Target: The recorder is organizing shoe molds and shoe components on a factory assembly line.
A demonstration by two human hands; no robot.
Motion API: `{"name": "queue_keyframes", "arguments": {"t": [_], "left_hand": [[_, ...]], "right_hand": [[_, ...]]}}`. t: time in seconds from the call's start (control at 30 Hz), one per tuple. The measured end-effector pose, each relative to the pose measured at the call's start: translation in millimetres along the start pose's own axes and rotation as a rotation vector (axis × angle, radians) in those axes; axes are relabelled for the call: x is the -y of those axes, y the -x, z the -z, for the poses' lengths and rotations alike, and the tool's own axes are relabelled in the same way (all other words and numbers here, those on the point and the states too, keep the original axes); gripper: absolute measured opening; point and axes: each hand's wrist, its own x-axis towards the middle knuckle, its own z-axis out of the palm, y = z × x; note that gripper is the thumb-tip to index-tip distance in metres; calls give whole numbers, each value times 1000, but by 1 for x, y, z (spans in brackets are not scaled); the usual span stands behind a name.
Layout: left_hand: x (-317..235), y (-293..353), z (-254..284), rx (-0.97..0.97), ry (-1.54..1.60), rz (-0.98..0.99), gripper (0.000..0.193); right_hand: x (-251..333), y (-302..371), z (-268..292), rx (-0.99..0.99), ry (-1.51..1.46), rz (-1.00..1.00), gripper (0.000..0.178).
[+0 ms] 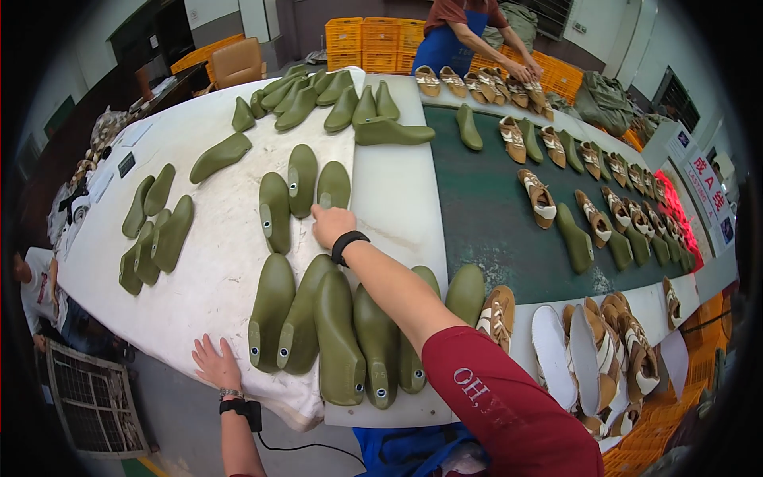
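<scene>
Firstly, one green shoe last [334,183], rounded end pointing away, near the right edge of the white cloth [218,290], beside two of its kind. Right hand [334,226]: at the last's near end, fingers bent against it; whether clamped tight, cannot tell. Left hand [217,364]: palm down on the cloth, fingers spread, holding nothing. Handling, by judgement: stiff, likely moulded plastic, fairly weighty for its bulk, not fragile, smooth enough to slide from a loose grip; best taken around the heel block, thumb and fingers on opposite sides. Surface: cloth lightly soiled and creased, spread over a pale tabletop [397,207], bearing further lasts [272,314] in groups. Adjoining at right: dark green belt [501,246] with brown-and-white shoes [538,199] and lasts in rows. Room: stacked orange crates [380,36], tan chair [238,63], co-worker in a blue apron [449,44] handling shoes across the table.
</scene>
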Motion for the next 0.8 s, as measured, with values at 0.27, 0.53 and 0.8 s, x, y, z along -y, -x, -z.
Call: {"name": "queue_keyframes", "arguments": {"t": [0.27,0.53,0.8], "left_hand": [[9,-4,-6,-25,-35,1,49],[10,-8,-11,23,-78,33,53],[14,-7,-7,20,-94,41,51]], "right_hand": [[-117,58,61,-25,33,-55,12],[-288,171,104,81,125,-194,11],[-300,177,99,109,166,-439,15]]}}
